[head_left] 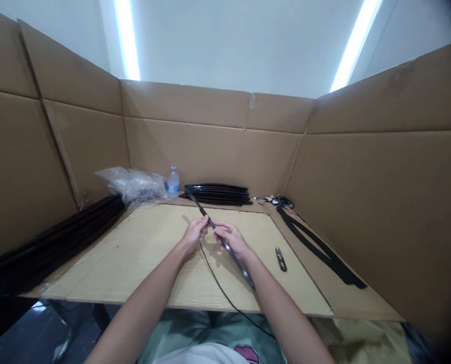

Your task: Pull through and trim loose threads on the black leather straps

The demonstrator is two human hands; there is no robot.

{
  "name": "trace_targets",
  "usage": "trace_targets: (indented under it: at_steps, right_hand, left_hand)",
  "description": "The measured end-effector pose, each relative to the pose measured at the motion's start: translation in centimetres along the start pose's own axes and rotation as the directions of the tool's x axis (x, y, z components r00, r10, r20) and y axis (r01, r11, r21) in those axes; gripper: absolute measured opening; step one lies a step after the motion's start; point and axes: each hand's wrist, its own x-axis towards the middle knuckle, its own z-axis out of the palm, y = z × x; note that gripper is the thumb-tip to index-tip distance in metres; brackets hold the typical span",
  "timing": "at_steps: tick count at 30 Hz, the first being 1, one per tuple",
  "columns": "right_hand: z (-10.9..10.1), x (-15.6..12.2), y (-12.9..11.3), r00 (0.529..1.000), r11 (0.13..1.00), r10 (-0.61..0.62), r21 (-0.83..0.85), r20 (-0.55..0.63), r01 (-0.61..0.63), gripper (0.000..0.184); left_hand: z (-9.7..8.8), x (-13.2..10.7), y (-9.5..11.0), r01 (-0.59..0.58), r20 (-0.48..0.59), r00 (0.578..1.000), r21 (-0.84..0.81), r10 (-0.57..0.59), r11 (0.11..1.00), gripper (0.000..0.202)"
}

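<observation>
A long, thin, glossy dark rod (237, 260) runs slantwise above the table, its far end up and left. My left hand (195, 234) pinches it near the middle, where a darker, duller section shows. Just to the right, my right hand (232, 239) has its fingers closed round the same rod. From near my left hand a thin black cord (217, 280) hangs down over the table's front edge towards my lap. The fingertips partly cover the spot they work on, so its detail is hidden.
On the pale board (142, 263) lie small thread snips (281, 259), right of my hands. Black strips (320, 247) lie along the right side. At the back are stacked black rods (218, 194), a water bottle (173, 182) and clear plastic bags (134, 184). Dark lengths (58, 242) fill the left edge; cardboard walls (195, 141) surround everything.
</observation>
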Motion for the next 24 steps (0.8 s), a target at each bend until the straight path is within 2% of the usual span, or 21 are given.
trace_targets:
  at_steps: [4, 7, 11, 15, 20, 24]
  right_hand:
    - [-0.1, -0.2, 0.1, 0.999, 1.000, 0.017, -0.011, 0.028, -0.017, 0.054]
    - [-0.3, -0.6, -0.1, 0.994, 0.997, 0.071, -0.020, 0.080, -0.070, 0.050]
    - [-0.4, -1.4, -0.7, 0.952, 0.984, 0.178, -0.063, 0.250, -0.167, 0.042]
    - [-0.1, -1.7, -1.3, 0.914, 0.975, 0.223, -0.097, 0.340, -0.202, 0.048]
    - [0.0, -1.7, -1.8, 0.892, 0.956, 0.293, -0.087, 0.344, -0.280, 0.059]
    - [-0.1, -2.2, -2.0, 0.902, 0.941, 0.336, -0.047, 0.271, -0.336, 0.047]
  left_hand:
    - [0.2, -0.3, 0.3, -0.023, 0.020, 1.000, -0.027, 0.024, 0.999, 0.039]
    - [0.2, -0.5, 0.4, -0.029, 0.037, 0.999, -0.050, 0.031, 0.998, 0.039]
    - [-0.4, -0.4, 0.8, -0.045, 0.032, 0.998, -0.101, 0.048, 0.994, 0.043]
    - [-1.1, -0.2, 1.2, -0.048, 0.015, 0.999, -0.122, 0.050, 0.991, 0.042]
    - [-1.2, -0.2, 1.5, -0.046, -0.001, 0.999, -0.111, 0.046, 0.993, 0.037]
    - [-0.6, -0.9, 2.2, -0.057, -0.015, 0.998, -0.102, 0.056, 0.993, 0.035]
